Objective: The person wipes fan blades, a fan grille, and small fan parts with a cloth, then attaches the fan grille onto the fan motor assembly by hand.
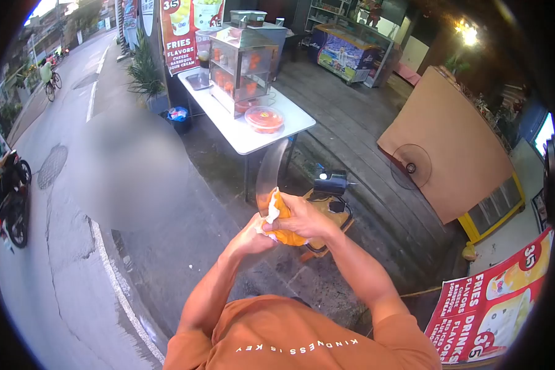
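Observation:
In front of my chest, both hands come together around a bunched orange-and-white cloth [286, 236]. A broad, curved metal blade [269, 169], like a large knife's, rises from the cloth and points toward the white table; it looks slightly blurred. My right hand [302, 219] is closed over the cloth, thumb across the front. Closed against the cloth's lower left side is my left hand [251, 238]. The knife's handle is hidden. Just beyond my right hand, a black electric motor [330, 183] with a pointed shaft sits on a wooden stand [336, 211].
A white table [240, 140] ahead bears a glass display case [240, 71] and a round lidded tub [264, 119]. To the right are a brown board [453, 145] and a fan [411, 167]. The road with a parked motorcycle [11, 200] runs along the left.

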Action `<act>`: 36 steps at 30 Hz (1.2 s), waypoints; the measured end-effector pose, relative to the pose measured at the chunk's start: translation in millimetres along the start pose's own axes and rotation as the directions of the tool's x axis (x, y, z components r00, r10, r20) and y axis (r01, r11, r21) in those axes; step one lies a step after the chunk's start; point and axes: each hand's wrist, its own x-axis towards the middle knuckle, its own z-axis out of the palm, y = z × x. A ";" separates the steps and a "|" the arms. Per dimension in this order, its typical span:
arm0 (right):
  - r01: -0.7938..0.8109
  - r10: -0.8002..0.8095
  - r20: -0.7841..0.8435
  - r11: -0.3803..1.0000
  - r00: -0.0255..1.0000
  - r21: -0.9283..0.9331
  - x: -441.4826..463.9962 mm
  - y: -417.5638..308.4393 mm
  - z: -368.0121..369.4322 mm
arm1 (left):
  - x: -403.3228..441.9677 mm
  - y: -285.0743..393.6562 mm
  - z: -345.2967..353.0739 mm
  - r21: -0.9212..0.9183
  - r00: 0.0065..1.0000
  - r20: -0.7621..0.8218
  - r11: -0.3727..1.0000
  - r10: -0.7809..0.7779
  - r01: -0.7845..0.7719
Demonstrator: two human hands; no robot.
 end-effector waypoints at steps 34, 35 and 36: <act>0.534 -0.194 -0.702 0.789 0.685 0.303 -16.8 25.1 -1.7 | -7.6 4.4 23.8 -0.484 0.778 -0.499 0.868 -0.381 0.114; 0.564 -0.298 -0.696 0.805 0.654 0.185 -14.9 23.2 3.0 | -10.3 -3.7 25.2 -0.801 0.791 -0.213 0.566 -0.573 0.194; 0.551 -0.387 -0.624 0.830 0.679 0.084 -16.2 25.5 8.0 | -5.3 26.9 22.8 -0.857 0.848 0.001 0.436 -0.531 0.273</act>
